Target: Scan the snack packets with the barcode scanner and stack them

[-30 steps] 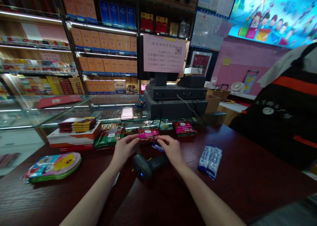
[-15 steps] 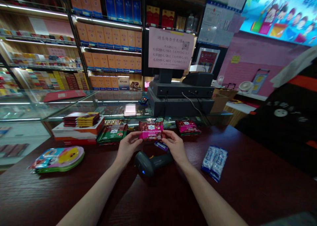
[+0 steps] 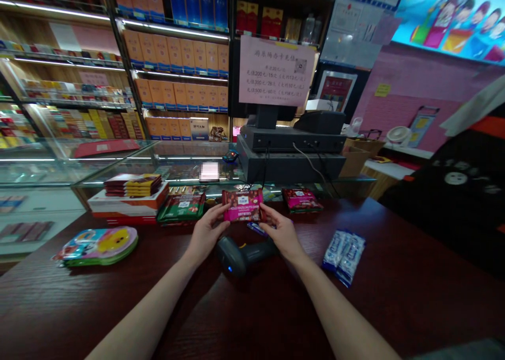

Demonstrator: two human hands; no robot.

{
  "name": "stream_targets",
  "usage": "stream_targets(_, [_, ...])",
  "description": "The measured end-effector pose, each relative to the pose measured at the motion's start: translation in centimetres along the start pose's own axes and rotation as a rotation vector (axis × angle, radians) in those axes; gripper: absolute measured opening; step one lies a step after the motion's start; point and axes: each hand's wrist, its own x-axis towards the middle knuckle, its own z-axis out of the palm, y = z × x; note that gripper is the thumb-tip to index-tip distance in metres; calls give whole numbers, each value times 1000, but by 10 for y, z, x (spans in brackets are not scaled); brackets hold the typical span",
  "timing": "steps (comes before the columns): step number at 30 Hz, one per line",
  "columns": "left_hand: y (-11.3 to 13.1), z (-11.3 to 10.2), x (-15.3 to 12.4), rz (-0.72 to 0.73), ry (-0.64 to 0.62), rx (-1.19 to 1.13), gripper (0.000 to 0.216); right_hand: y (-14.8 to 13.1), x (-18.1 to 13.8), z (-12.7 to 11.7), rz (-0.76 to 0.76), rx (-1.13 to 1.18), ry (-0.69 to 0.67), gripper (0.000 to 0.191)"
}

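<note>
A pink and brown hazelnut chocolate pack (image 3: 243,206) is held up between my two hands, its printed front towards me. My left hand (image 3: 208,235) pinches its left edge between thumb and fingers. At the right edge, my right hand (image 3: 283,234) grips it the same way. Just below lies a dark barcode scanner (image 3: 240,256) with a lit blue light, its handle running right, partly behind my right hand. Behind the scanner a small purple-blue packet (image 3: 256,228) shows in part.
Green chocolate packs (image 3: 182,205) and a box topped with chocolate bars (image 3: 128,198) stand left. Another pink pack (image 3: 302,199) and blue-white sachets (image 3: 344,256) lie right. A colourful pack (image 3: 98,246) is at far left. Behind are a cash register (image 3: 292,157) and a person in black (image 3: 453,192).
The chocolate pack stays between both hands, raised slightly and tilted a little. The whole view has shifted a little; the other things on the table look unmoved.
</note>
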Motion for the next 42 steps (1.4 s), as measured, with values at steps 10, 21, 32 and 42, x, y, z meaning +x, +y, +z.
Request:
stream_targets(10, [4, -2, 0, 20, -2, 18, 51, -15, -6, -13, -312, -397, 42, 53])
stream_targets(21, [6, -5, 1, 40, -79, 29, 51, -19, -10, -25, -494, -572, 84, 36])
stream_targets(32, [44, -18, -7, -104, -186, -31, 56, -23, -9, -22, -405, -421, 142, 29])
stream_targets(42, [14, -16, -3, 132, -12, 296, 35, -27, -9, -18, -370, -336, 162, 18])
